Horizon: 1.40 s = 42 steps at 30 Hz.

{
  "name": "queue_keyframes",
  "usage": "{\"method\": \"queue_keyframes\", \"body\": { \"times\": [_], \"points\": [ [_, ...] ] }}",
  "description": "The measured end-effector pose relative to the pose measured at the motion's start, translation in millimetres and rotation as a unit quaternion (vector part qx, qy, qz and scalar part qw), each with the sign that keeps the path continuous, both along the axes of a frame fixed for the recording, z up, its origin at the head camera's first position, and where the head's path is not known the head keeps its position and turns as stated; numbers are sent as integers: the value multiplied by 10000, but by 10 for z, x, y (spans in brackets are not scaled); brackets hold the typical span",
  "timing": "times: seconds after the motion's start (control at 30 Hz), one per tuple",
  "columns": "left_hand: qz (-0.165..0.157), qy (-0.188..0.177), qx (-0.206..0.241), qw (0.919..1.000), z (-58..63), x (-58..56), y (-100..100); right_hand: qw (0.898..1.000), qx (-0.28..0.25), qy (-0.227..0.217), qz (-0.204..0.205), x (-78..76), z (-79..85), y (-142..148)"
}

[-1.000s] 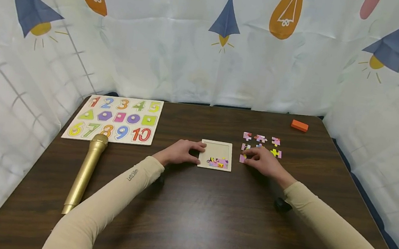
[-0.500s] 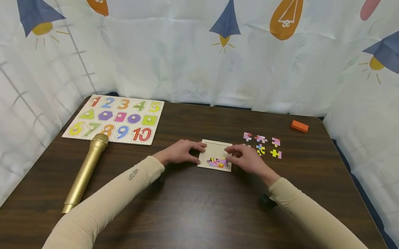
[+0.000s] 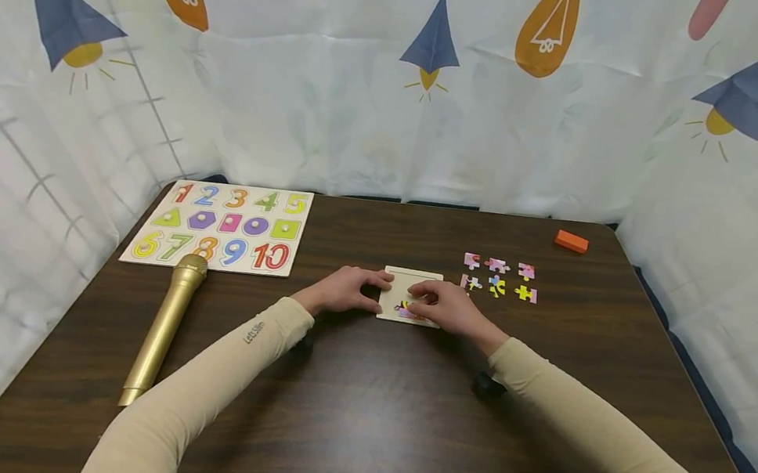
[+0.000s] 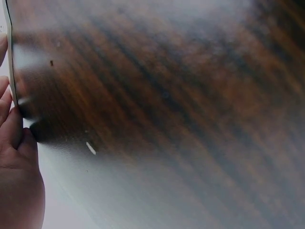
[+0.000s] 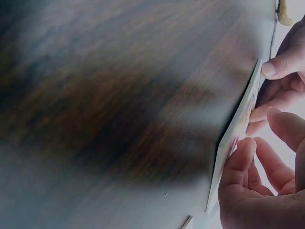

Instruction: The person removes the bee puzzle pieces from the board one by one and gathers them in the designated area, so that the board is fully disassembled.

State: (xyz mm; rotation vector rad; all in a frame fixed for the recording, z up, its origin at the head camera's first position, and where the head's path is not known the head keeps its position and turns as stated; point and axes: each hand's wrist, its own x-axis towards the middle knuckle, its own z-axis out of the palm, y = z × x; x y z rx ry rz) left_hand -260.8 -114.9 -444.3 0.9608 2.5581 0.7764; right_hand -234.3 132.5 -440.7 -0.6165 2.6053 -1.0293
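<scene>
The small square puzzle tray point(image 3: 405, 277) lies mid-table, with a few pink and yellow jigsaw pieces point(image 3: 401, 309) along its near side. My left hand point(image 3: 346, 291) grips the tray's left edge, index finger at the far corner and thumb at the near one. Over the tray's right half, my right hand point(image 3: 450, 307) bends its thumb and index finger down around a jigsaw piece, which the fingers hide. In the right wrist view, a fingertip of my right hand point(image 5: 257, 191) touches the tray point(image 5: 238, 121). To the right lie loose jigsaw pieces point(image 3: 497, 286) in two rows.
A number-and-shape board point(image 3: 252, 225) lies at the far left of the dark wooden table point(image 3: 356, 423). The gold microphone point(image 3: 163, 332) touches or overlaps its near edge. An orange block point(image 3: 571, 242) sits at the back right. Printed white curtains point(image 3: 336, 121) surround the table.
My right hand has moved left from the loose pieces to over the tray, carrying off the pink piece from the nearest spot. My left hand stays on the tray's edge.
</scene>
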Motion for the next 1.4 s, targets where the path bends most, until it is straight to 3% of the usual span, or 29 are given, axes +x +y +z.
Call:
{"method": "queue_keyframes", "body": {
  "times": [0.33, 0.67, 0.97, 1.4],
  "points": [
    [46, -31, 4, 10000, 6, 9, 0, 9999, 100, -46, 67, 0, -8, -22],
    [60, 8, -10, 10000, -4, 7, 0, 9992, 113, 188, 327, 30, 7, -35],
    [-15, 47, 38, 10000, 9, 2, 4, 9949, 434, 712, 573, 38, -19, -38],
    [7, -6, 21, 10000, 36, 14, 13, 9950, 347, 731, 583, 35, -32, -36]
  ]
}}
